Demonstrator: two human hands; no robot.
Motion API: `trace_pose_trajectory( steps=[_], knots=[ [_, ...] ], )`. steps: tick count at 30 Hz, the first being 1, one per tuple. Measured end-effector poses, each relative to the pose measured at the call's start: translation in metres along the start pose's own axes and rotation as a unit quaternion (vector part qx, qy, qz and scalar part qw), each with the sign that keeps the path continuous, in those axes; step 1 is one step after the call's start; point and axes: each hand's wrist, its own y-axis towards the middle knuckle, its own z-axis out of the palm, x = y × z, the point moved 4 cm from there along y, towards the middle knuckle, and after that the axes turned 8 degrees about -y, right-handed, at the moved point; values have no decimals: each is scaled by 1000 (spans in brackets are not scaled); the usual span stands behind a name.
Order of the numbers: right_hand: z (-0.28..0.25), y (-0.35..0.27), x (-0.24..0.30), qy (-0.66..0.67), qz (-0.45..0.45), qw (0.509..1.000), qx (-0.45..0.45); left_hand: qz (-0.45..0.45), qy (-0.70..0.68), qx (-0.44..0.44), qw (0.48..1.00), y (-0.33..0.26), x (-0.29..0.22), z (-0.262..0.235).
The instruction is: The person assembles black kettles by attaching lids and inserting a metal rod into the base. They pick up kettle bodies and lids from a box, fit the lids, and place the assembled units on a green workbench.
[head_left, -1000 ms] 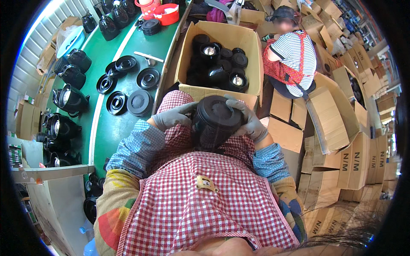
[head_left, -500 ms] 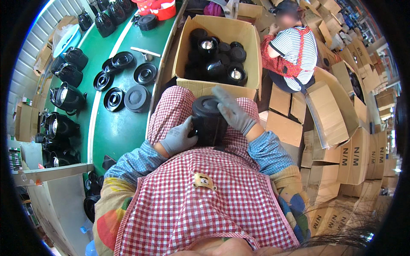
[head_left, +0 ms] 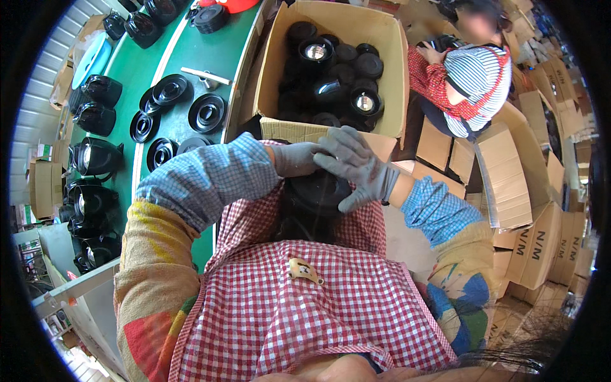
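I am holding a black pot point(head_left: 316, 194) at the centre of the frame, against my checked apron point(head_left: 299, 305). My left hand point(head_left: 299, 159) is lying on its upper left edge, and my right hand point(head_left: 358, 167) is spreading flat, fingers open, over its top; both gloved hands are pressing on it rather than closing around it. Just above my hands, the near wall of an open box point(head_left: 391, 83) is crowding in, its inside packed with black pots, leaving little room ahead. To the left, the green counter point(head_left: 162, 57) is running up the frame, carrying black lids point(head_left: 207, 113) and, along its left edge, more dark pots point(head_left: 95, 157). At upper right a person in a striped top point(head_left: 474, 76) is bending among stacked cardboard cartons point(head_left: 531, 239), which are filling the right side.
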Motion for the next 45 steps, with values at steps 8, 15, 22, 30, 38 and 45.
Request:
trace_pose_trajectory(
  steps=[8, 15, 22, 30, 38, 45],
  knots=[
    [39, 28, 49, 126, -38, 991, 17, -100, 20, 153, 983, 52, 9, 14],
    [-1, 30, 14, 170, 20, 985, -32, 394, -27, 168, 903, 84, 107, 0],
    [35, 30, -2, 166, -121, 977, 61, -207, -289, 109, 928, 21, 37, -2],
    [33, 59, 53, 96, 60, 992, 48, -152, 165, 167, 960, 67, -3, -1],
    [11, -41, -34, 251, 345, 863, -270, -117, -94, -87, 985, 5, -12, -48],
    [25, -37, 23, 379, 305, 837, -250, -35, -54, -163, 985, -62, -20, 12]
  ],
)
